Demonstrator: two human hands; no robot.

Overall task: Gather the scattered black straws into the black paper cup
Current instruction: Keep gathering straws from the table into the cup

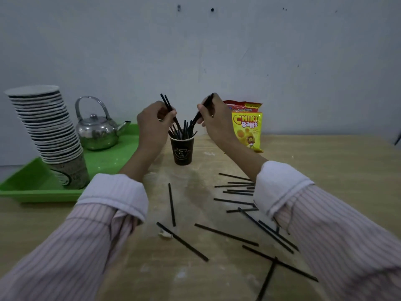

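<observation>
The black paper cup point(182, 152) stands upright on the wooden table point(314, 170) near the wall, with several black straws sticking out of its mouth. My left hand point(152, 124) hovers just left of the cup's rim, shut on two black straws point(168, 106) whose lower ends slant into the cup. My right hand point(213, 120) is just right of the rim, shut on a black straw point(202, 110) that also slants down into the cup. Several more loose straws point(225, 234) lie scattered flat on the table in front of me, mostly under and beside my right forearm.
A green tray point(32, 183) at the left holds a leaning stack of paper cups point(50, 131) and a steel kettle point(97, 131). A yellow snack bag point(247, 127) stands against the wall right of the cup. A small white scrap point(165, 234) lies by one straw.
</observation>
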